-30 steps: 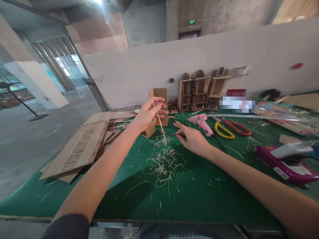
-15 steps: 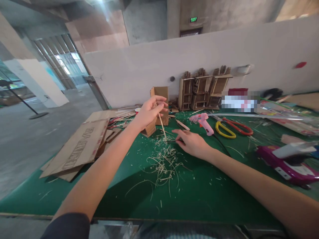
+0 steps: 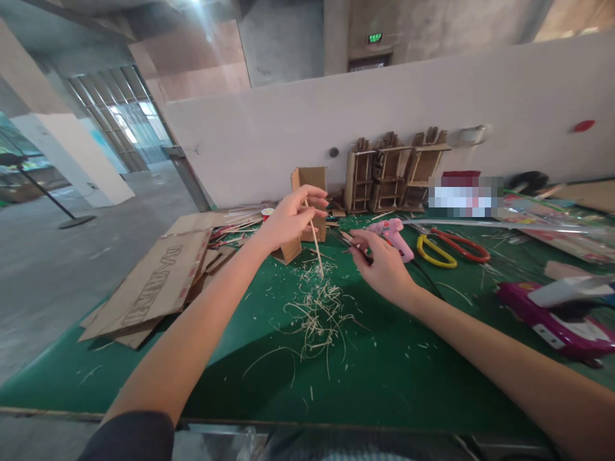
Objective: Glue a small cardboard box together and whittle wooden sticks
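My left hand (image 3: 291,219) is raised over the green table (image 3: 384,378) and pinches the top of a thin wooden stick (image 3: 316,246), which slants down with its tip near the table. My right hand (image 3: 382,262) is lifted just right of the stick and grips a small dark-handled knife (image 3: 350,241) whose blade points left toward the stick. A heap of pale wood shavings (image 3: 314,314) lies below both hands.
Flat cardboard sheets (image 3: 154,285) lie at the left. A cardboard box (image 3: 312,192) and small cardboard models (image 3: 389,169) stand by the white wall. A pink glue gun (image 3: 394,235), yellow and red scissors (image 3: 449,250) and a magenta tool (image 3: 557,317) lie to the right.
My right hand picked the knife up off the table and rose toward the stick. My left hand kept the stick almost still.
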Motion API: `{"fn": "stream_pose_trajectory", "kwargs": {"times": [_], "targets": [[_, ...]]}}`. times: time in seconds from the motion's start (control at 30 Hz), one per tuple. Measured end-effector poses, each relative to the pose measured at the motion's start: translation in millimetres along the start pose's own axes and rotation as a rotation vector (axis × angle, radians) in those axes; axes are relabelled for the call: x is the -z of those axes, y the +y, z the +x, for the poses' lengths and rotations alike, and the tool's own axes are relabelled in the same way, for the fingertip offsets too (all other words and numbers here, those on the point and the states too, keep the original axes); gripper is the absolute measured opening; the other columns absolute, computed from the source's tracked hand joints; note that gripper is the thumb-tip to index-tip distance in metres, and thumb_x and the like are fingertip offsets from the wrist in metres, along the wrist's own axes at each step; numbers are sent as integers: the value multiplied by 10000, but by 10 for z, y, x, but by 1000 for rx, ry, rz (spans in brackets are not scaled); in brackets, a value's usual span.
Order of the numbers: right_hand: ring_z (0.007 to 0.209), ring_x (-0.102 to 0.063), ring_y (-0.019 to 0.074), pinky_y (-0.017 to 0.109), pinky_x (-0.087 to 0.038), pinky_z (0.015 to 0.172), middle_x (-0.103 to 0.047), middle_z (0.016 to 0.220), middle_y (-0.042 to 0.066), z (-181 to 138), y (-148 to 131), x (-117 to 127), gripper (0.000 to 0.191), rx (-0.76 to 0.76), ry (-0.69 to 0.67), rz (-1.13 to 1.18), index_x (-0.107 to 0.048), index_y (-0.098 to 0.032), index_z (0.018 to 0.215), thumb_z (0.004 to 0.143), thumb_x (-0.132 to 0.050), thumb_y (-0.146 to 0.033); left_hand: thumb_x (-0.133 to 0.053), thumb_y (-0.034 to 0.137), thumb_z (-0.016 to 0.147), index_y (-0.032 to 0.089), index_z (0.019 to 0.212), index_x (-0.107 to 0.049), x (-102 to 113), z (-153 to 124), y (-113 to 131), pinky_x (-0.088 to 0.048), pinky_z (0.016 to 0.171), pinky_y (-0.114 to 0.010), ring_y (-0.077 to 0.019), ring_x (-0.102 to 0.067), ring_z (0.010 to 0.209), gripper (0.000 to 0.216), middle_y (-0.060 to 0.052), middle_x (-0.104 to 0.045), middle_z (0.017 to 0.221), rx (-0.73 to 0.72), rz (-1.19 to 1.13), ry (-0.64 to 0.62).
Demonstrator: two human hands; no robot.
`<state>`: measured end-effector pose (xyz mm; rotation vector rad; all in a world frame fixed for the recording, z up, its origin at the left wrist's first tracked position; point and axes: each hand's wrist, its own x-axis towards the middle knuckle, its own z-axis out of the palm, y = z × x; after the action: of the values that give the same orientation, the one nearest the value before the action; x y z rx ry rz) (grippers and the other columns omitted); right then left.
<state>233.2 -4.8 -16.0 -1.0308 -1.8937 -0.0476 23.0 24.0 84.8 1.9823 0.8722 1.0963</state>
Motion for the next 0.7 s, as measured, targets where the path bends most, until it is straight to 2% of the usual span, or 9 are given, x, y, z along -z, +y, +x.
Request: {"fn": "stream_pose_trajectory", "kwargs": {"times": [0.27, 0.47, 0.7], "targets": [[791, -668, 200, 315, -536, 622, -688, 920, 101, -16, -58, -32, 352, -28, -43, 68, -558, -164, 1194, 868, -483, -273, -419, 113, 874, 249, 1124, -518, -37, -17, 16, -564, 630, -207, -180, -632, 1009, 302, -57, -585, 1174, -87, 139, -68], [790, -672, 202, 319, -541, 619, -695, 894, 93, -7, -83, -40, 324, -7, -43, 66, -553, -177, 1165, 855, -488, -245, -358, 135, 912, 237, 1144, -489, -98, -54, 53, -560, 651, -188, -157, -624, 1029, 285, -59, -576, 1200, -169, 230, -88], [776, -671, 187, 323, -551, 660, -695, 890, 91, -13, -84, -51, 318, 4, -31, 72, -546, -170, 1159, 853, -493, -234, -343, 155, 933, 242, 1148, -489, -127, -70, 83, -558, 668, -172, -146, -618, 1048, 274, -49, -578, 1205, -183, 285, -88]]}}
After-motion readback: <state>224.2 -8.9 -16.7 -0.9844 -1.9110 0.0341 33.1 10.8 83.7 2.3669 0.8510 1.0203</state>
